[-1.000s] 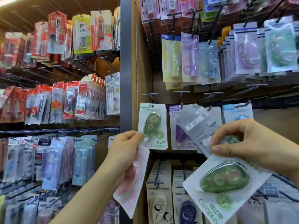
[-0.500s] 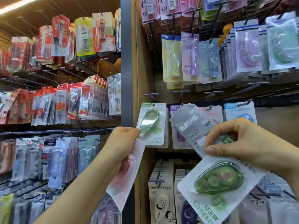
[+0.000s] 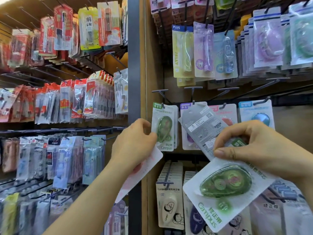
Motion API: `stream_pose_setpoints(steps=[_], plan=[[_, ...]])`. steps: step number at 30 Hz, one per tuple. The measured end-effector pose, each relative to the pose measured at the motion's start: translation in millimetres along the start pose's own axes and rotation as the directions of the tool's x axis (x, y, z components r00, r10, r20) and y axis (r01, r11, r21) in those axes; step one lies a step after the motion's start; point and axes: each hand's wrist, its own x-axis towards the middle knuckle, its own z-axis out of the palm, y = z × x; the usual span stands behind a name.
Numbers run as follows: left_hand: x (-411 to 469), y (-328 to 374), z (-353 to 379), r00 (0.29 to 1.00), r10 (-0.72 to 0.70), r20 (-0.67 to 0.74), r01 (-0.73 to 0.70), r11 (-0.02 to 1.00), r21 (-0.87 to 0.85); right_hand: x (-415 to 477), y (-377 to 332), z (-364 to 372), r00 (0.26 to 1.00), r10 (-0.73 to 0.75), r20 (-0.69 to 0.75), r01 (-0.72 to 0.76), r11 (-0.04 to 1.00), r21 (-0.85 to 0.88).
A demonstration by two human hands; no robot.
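My right hand [image 3: 264, 148] pinches two carded correction tape packs: a green one [image 3: 225, 185] face up, hanging tilted below my fingers, and another [image 3: 205, 129] showing its grey printed back, sticking up to the left. My left hand [image 3: 133, 143] grips a pink-tinted pack [image 3: 140, 173] that hangs down from my fingers. Its fingertips sit against the lower left edge of a green correction tape pack [image 3: 163, 128] hanging on a peg.
Peg hooks [image 3: 193, 90] jut out of the wooden wall, holding purple [image 3: 186, 133], pink [image 3: 227, 116] and blue [image 3: 257, 114] packs. More packs hang above and below. A dark post [image 3: 133, 65] splits off the left rack of pen packs [image 3: 94, 99].
My left hand has moved up to the edge of the hanging green pack, which swung and turned slightly. My right hand keeps its two packs nearly still. The view has shifted a little.
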Motion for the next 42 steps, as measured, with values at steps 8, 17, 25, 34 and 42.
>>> stream_pose_setpoints(steps=[8,17,25,34,42], plan=[[-22.1,-3.1,7.4,0.992,0.120,0.034,-0.124,0.978,0.169,-9.6,6.5,14.0,0.991,0.020,-0.132,-0.003,0.991,0.131],[-74.8,-5.7,11.3,0.782,0.310,0.541,0.070,0.818,-0.571,-27.2,4.0,20.3,0.945,-0.001,-0.326,0.035,0.994,0.099],[-77.3,-17.9,21.1,0.596,0.399,0.697,0.313,0.683,-0.659,-32.3,0.4,18.6,0.973,0.026,-0.231,0.002,0.993,0.119],[-87.8,-32.5,28.5,0.813,0.171,0.557,0.461,0.397,-0.794,-44.9,9.9,7.9,0.685,0.146,-0.714,0.065,0.963,0.260],[-74.5,-6.7,34.4,0.879,-0.132,0.458,0.475,0.177,-0.862,-31.4,2.5,66.4,0.921,0.225,-0.319,-0.218,0.974,0.058]])
